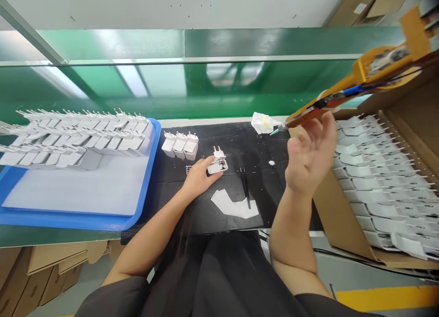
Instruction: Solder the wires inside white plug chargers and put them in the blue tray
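Note:
My left hand [198, 175] rests on the black mat [240, 143] with its fingers closed on a white plug adapter [217, 163] whose two pins point up. My right hand [310, 152] is raised above the mat's right side, palm toward me, fingers loosely apart and empty. It hovers just under an orange glue dispenser [346, 91] with a teal tip near the fingertips. Three more white adapters [180, 145] stand in a row behind my left hand.
A blue tray [85, 219] at the left carries rows of white adapters. A cardboard box [338, 216] at the right holds several more. Black tweezers [245, 187] lie on a white paper scrap [229, 203]. A crumpled tissue [261, 123] sits at the mat's far edge.

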Demonstrator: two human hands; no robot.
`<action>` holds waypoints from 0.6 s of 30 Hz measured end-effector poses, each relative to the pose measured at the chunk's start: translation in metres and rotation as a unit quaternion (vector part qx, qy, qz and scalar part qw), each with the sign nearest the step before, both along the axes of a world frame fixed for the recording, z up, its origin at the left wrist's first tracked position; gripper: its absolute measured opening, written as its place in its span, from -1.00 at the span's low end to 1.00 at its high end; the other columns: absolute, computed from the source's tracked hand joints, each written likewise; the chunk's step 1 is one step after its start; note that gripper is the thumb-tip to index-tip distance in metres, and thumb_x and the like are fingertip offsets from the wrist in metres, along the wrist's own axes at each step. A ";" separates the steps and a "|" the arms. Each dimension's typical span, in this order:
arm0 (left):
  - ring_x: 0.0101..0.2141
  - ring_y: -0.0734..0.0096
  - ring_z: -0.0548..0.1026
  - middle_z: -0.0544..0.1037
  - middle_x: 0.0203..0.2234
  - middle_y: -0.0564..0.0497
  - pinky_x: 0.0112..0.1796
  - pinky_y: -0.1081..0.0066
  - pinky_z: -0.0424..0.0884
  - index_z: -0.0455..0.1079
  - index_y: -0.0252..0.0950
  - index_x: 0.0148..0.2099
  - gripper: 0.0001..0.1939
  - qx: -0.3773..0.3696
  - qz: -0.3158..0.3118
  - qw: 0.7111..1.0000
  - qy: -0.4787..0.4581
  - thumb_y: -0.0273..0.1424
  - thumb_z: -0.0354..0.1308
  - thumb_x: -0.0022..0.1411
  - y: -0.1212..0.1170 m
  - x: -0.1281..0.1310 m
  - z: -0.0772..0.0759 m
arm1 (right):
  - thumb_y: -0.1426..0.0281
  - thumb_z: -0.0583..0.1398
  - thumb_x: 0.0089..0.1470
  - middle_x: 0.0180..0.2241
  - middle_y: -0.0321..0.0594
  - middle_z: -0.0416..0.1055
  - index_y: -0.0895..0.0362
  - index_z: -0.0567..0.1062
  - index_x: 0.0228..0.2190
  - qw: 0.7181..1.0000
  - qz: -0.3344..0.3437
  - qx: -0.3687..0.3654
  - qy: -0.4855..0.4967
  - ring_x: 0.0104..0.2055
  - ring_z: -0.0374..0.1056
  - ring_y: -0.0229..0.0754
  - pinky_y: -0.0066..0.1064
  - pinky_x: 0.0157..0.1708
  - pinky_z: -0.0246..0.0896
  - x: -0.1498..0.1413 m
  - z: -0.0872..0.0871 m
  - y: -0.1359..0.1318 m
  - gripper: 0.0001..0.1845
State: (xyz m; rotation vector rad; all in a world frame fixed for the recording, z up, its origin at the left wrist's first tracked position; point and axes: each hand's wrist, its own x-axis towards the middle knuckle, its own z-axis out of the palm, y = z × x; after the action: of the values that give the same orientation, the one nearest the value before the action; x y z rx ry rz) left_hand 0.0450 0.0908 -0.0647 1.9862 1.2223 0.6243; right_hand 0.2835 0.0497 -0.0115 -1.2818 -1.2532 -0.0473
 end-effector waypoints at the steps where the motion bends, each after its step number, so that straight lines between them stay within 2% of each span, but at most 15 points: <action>1: -0.10 0.12 0.58 0.62 -0.10 -0.11 -0.06 0.20 0.49 0.42 -0.26 0.11 -0.57 0.006 0.002 1.000 -0.007 -0.29 0.29 0.21 -0.002 0.001 0.001 | 0.26 0.19 0.20 0.16 -0.01 0.37 0.01 0.20 0.27 0.999 -0.034 -0.029 0.001 0.19 0.37 0.04 0.06 0.13 0.33 -0.005 -0.006 -0.011 -0.36; 2: -0.11 0.14 0.58 0.62 -0.11 -0.10 -0.07 0.23 0.49 0.42 -0.26 0.10 -0.59 0.016 0.002 1.000 -0.018 -0.29 0.28 0.23 -0.004 0.002 0.003 | 0.26 0.20 0.20 0.09 -0.02 0.43 0.01 0.26 0.23 0.996 -0.050 -0.075 -0.006 0.05 0.45 0.01 0.01 0.03 0.41 -0.011 -0.014 -0.022 -0.41; 3: -0.12 0.17 0.58 0.62 -0.11 -0.09 -0.08 0.25 0.49 0.42 -0.25 0.09 -0.61 0.031 0.001 0.999 -0.033 -0.29 0.27 0.24 -0.006 0.003 0.005 | 0.26 0.20 0.19 0.04 -0.04 0.46 0.00 0.31 0.19 0.988 -0.041 -0.144 -0.030 -0.09 0.48 -0.03 -0.02 -0.07 0.45 -0.017 -0.022 -0.033 -0.46; 4: -0.13 0.20 0.58 0.62 -0.10 -0.08 -0.08 0.27 0.48 0.42 -0.24 0.09 -0.63 0.049 -0.002 0.998 -0.049 -0.29 0.26 0.25 -0.008 0.003 0.007 | 0.24 0.21 0.18 0.04 -0.06 0.47 -0.03 0.34 0.17 0.972 -0.016 -0.220 -0.077 -0.14 0.48 -0.03 0.00 -0.09 0.46 -0.024 -0.031 -0.043 -0.47; 5: -0.14 0.22 0.57 0.62 -0.11 -0.07 -0.08 0.29 0.47 0.43 -0.23 0.08 -0.64 0.069 -0.003 0.996 -0.064 -0.29 0.26 0.25 -0.011 0.004 0.010 | 0.23 0.21 0.17 0.06 -0.06 0.46 -0.05 0.34 0.18 0.952 0.010 -0.279 -0.124 -0.13 0.47 0.00 0.04 -0.07 0.46 -0.030 -0.039 -0.051 -0.46; 7: -0.17 0.25 0.56 0.62 -0.14 -0.06 -0.08 0.31 0.46 0.45 -0.21 0.07 -0.64 0.110 -0.001 0.990 -0.085 -0.30 0.27 0.23 -0.015 0.004 0.015 | 0.25 0.16 0.20 0.06 -0.06 0.47 -0.10 0.30 0.22 0.922 0.044 -0.338 -0.183 -0.06 0.47 0.07 0.08 -0.02 0.45 -0.040 -0.054 -0.062 -0.45; 11: -0.28 0.30 0.52 0.62 -0.24 -0.03 -0.13 0.33 0.45 0.48 -0.22 0.02 -0.67 0.145 0.002 0.984 -0.104 -0.32 0.29 0.20 -0.020 0.003 0.023 | 0.37 0.02 0.27 0.04 -0.05 0.48 -0.05 0.31 0.23 0.913 0.037 -0.354 -0.198 0.04 0.45 0.09 0.05 0.02 0.44 -0.046 -0.066 -0.065 -0.49; 15: -0.26 0.30 0.52 0.61 -0.22 -0.03 -0.12 0.33 0.45 0.48 -0.22 0.00 -0.68 0.140 0.004 0.982 -0.126 -0.35 0.29 0.18 -0.021 0.002 0.027 | 0.38 0.06 0.25 0.01 0.01 0.49 0.05 0.40 0.18 0.902 0.014 -0.377 -0.210 0.03 0.44 0.10 0.08 0.04 0.41 -0.040 -0.063 -0.066 -0.52; 18: -0.24 0.31 0.54 0.61 -0.18 -0.05 -0.13 0.36 0.45 0.47 -0.24 0.03 -0.65 0.114 0.001 0.981 -0.155 -0.36 0.29 0.17 -0.022 0.003 0.028 | 0.36 0.07 0.25 -0.07 -0.04 0.52 0.01 0.45 0.14 0.913 0.045 -0.377 -0.151 -0.04 0.45 0.02 0.01 0.00 0.44 -0.035 -0.057 -0.070 -0.55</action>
State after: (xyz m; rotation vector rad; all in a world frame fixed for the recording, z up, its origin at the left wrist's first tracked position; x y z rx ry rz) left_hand 0.0479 0.0691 -0.0370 1.9771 0.9973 1.0711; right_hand 0.2487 -0.0200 -0.0684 -1.9260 -1.6786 0.3522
